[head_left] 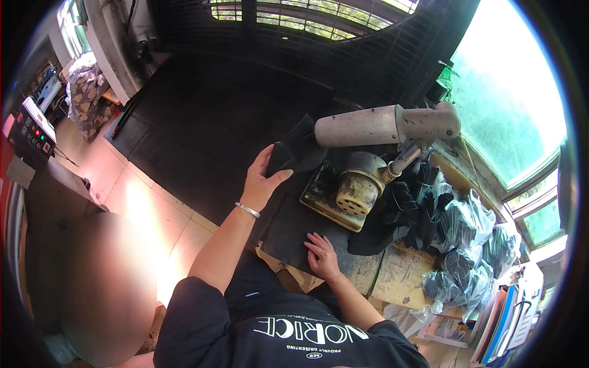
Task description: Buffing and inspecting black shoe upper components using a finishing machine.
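While the left hand pinches a black piece between thumb and fingers, the right hand rests palm down at the bench's near edge, its fingers loosely spread and holding nothing. The piece is held up above the black bench, by the left end of a grey cylinder; whether the two touch cannot be told. Below the cylinder a worn machine stands near the bench's front edge, to the right of the left hand.

Judging by how things lie, handling of this one piece is under way, and nothing shows it as finished. More black pieces lie heaped beyond the machine, toward the bench's right edge, beside tied plastic bags. Whether the heap is done or waiting cannot be told, nor what fills every bag, so the share left is unclear.

As for writing, the shirt carries large white lettering with smaller lines, upside down in this view. A control panel at the far left has lit red and green lights, its markings too small to read. Folders at the lower right show no legible label, and the held piece has no visible mark.
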`<state>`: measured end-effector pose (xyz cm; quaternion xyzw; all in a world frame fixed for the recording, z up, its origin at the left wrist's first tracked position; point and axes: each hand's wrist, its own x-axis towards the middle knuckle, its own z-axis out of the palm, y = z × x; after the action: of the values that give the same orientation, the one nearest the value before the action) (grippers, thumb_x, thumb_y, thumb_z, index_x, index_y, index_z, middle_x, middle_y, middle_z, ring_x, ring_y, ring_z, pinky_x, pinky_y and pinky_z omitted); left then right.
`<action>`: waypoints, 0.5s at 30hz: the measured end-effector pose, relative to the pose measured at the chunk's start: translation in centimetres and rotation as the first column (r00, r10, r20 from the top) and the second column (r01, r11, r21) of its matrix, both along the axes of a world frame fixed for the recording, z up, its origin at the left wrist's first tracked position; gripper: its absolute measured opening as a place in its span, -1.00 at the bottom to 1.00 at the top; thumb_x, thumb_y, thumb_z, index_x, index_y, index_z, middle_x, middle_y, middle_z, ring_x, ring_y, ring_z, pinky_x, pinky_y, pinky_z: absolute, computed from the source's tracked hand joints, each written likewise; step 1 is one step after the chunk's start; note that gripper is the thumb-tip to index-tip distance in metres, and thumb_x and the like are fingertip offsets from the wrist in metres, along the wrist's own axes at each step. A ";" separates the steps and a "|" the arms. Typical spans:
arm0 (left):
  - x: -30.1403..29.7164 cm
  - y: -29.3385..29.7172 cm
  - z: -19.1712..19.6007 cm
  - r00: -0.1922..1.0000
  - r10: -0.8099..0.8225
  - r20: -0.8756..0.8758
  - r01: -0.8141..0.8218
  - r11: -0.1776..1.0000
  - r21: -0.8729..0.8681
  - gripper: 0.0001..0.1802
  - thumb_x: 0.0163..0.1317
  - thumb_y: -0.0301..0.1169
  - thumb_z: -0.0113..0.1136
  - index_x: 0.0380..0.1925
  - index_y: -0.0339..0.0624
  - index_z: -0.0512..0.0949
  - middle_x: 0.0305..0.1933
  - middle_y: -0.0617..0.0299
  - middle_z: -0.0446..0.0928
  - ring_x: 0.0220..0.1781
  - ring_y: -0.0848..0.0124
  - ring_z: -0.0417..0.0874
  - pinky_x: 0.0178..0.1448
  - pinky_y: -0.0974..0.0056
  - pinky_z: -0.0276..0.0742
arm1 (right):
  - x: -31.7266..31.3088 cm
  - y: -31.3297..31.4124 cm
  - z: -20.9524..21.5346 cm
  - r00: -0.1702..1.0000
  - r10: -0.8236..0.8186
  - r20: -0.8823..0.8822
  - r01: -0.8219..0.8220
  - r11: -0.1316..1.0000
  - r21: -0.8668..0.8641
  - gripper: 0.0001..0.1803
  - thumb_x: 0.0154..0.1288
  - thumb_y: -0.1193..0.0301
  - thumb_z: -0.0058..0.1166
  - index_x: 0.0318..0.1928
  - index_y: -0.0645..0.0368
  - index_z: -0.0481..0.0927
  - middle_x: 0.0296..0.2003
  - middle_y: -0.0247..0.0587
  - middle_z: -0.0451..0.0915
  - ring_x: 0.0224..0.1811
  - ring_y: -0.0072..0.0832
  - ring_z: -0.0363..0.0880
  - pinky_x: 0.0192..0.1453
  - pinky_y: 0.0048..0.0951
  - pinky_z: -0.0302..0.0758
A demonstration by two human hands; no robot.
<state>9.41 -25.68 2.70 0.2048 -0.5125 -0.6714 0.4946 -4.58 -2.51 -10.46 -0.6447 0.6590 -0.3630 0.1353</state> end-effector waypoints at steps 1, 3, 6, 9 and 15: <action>0.2 0.2 0.0 1.000 0.001 0.000 -0.001 1.000 -0.001 -0.21 0.02 -0.67 0.38 0.29 -0.29 0.27 0.19 0.17 0.48 0.18 0.42 0.52 0.27 0.34 0.46 | 0.0 0.0 0.0 1.000 -0.001 -0.001 0.001 1.000 -0.001 -0.69 0.13 0.55 0.04 -0.08 0.15 0.66 0.14 -0.13 0.55 0.30 -0.15 0.41 0.39 -0.01 0.26; 0.7 0.5 0.2 1.000 0.004 0.023 -0.004 1.000 0.001 -0.20 0.01 -0.67 0.39 0.29 -0.29 0.27 0.19 0.17 0.49 0.18 0.42 0.53 0.27 0.35 0.45 | 0.0 0.0 0.0 1.000 -0.002 -0.003 0.002 1.000 -0.006 -0.69 0.13 0.55 0.04 -0.08 0.15 0.66 0.14 -0.13 0.55 0.30 -0.15 0.41 0.39 -0.01 0.26; 1.3 0.7 0.2 1.000 -0.008 0.002 0.008 1.000 -0.014 -0.21 0.01 -0.67 0.39 0.29 -0.29 0.28 0.18 0.18 0.49 0.18 0.43 0.53 0.26 0.36 0.46 | -0.1 0.0 0.0 1.000 -0.002 -0.008 0.002 1.000 -0.011 -0.69 0.13 0.55 0.04 -0.09 0.15 0.66 0.14 -0.13 0.55 0.30 -0.15 0.41 0.39 -0.01 0.27; 1.5 0.7 0.1 1.000 -0.025 0.008 0.025 1.000 -0.011 -0.22 0.02 -0.67 0.39 0.28 -0.29 0.29 0.18 0.18 0.49 0.18 0.44 0.52 0.27 0.37 0.45 | -0.1 -0.1 -0.1 1.000 -0.002 -0.014 0.002 1.000 -0.010 -0.68 0.13 0.54 0.05 -0.08 0.14 0.66 0.14 -0.15 0.54 0.30 -0.17 0.41 0.39 -0.03 0.27; 0.7 0.5 0.4 0.999 -0.013 0.042 0.014 1.000 -0.024 -0.25 0.04 -0.66 0.37 0.27 -0.29 0.30 0.16 0.19 0.49 0.17 0.46 0.52 0.28 0.37 0.43 | -0.2 0.0 -0.2 1.000 -0.003 -0.013 0.003 1.000 -0.003 -0.68 0.12 0.54 0.06 -0.08 0.13 0.65 0.15 -0.16 0.54 0.30 -0.19 0.41 0.39 -0.04 0.26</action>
<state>10.07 -25.16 3.07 0.2092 -0.5323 -0.6640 0.4818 -4.73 -2.51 -10.67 -0.6462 0.6603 -0.3602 0.1295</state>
